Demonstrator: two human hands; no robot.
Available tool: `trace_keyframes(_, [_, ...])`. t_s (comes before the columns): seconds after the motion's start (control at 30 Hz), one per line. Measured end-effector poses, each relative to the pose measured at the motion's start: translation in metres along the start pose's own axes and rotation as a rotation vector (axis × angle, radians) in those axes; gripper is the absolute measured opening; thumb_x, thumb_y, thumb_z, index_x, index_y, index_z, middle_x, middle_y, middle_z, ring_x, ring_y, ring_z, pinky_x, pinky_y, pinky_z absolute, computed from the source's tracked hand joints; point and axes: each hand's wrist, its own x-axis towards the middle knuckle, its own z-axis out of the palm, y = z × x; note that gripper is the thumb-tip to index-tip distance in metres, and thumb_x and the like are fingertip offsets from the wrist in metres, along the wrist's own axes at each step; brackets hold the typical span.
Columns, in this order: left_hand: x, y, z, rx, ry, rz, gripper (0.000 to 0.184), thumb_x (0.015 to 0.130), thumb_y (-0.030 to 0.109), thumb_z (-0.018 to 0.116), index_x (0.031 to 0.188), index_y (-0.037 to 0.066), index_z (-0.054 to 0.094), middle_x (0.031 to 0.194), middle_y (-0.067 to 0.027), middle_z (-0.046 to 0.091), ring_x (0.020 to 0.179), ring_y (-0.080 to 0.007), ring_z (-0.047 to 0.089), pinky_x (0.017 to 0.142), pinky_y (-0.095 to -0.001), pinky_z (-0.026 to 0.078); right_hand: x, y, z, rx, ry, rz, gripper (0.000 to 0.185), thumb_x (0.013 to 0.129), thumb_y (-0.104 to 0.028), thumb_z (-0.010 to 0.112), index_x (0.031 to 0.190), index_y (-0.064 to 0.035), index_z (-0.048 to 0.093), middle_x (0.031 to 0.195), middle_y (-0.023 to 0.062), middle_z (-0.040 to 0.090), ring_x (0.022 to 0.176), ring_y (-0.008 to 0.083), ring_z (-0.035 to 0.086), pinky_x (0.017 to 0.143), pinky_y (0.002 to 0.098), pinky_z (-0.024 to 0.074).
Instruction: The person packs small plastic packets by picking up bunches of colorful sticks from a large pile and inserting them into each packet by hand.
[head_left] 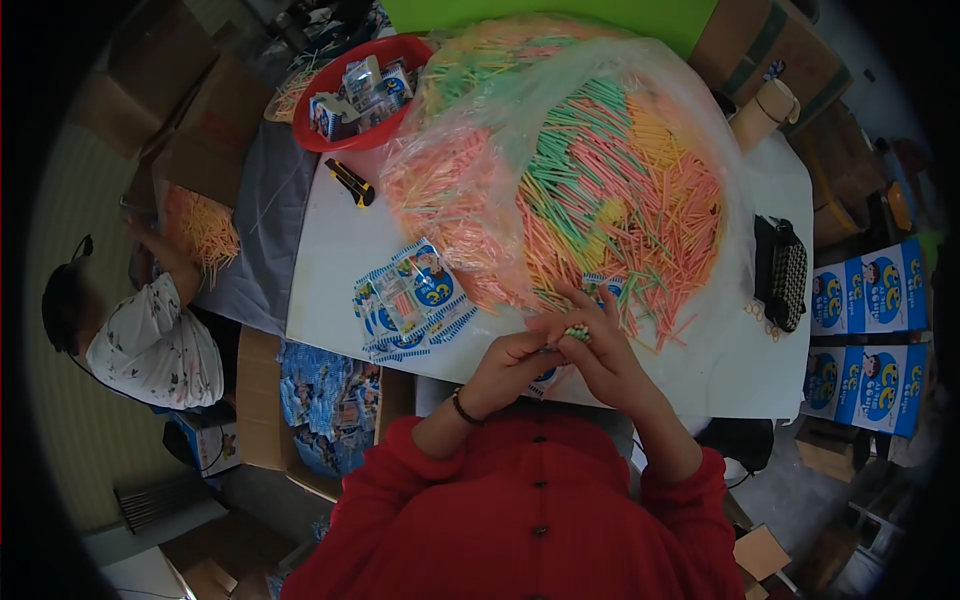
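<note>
A small bundle of pale green and whitish sticks [577, 332] shows end-on in my right hand [606, 358], whose fingers are wrapped round it. My left hand [507, 366], with a dark bracelet at the wrist, is closed right beside the bundle; what its fingers pinch is hidden. Partly covered by the hands is a blue and white packet [543, 380] at the table edge. Just beyond them spreads a large heap of thin pink, green, yellow and orange sticks [640, 190] in an open clear plastic bag [700, 90]. Flat printed packets [415, 295] lie left of my hands.
On the white table [330, 270] are a yellow-black box cutter [350, 183], a red basin [310, 85] of packets, a patterned pouch [787, 275] and a beige bottle [765, 115]. A carton of packets [330, 400] stands below left. A co-worker [155, 345] sits at left; printed boxes [868, 335] stand right.
</note>
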Motion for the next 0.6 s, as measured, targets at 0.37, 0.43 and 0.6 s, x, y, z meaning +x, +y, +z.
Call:
trace_keyframes(0.37, [-0.002,0.001,-0.002,0.244,0.010,0.134,0.027,0.084,-0.005,0.062,0.110,0.003,0.065,0.105,-0.0049,0.067,0.098,-0.0127,0.062,0.083,-0.0270,0.051,-0.004,-0.007,-0.001,0.171,-0.059,0.010,0.017,0.090,-0.015,0.059,0.107,-0.0120,0.062,0.126,0.0066,0.059,0.136,0.0277,0.036,0.112,0.0470,0.0119])
trace_keyframes(0.43, [-0.002,-0.001,-0.002,0.223,0.021,0.128,0.027,0.084,-0.006,0.062,0.109,0.002,0.066,0.104,-0.0055,0.068,0.098,-0.0131,0.063,0.083,-0.0270,0.051,-0.006,-0.011,-0.001,0.201,-0.063,0.004,0.020,0.088,-0.015,0.062,0.108,-0.0103,0.062,0.124,0.0081,0.060,0.133,0.0270,0.039,0.111,0.0450,0.0186])
trace_keyframes(0.6, [0.000,0.002,-0.005,0.062,0.026,0.052,0.045,0.077,-0.016,0.054,0.118,0.001,0.063,0.104,-0.0074,0.069,0.099,-0.0137,0.064,0.086,-0.0261,0.049,-0.010,-0.013,-0.005,0.121,0.157,-0.024,0.040,0.074,-0.010,0.076,0.110,-0.0056,0.060,0.107,0.0092,0.062,0.111,0.0250,0.054,0.095,0.0347,0.0412])
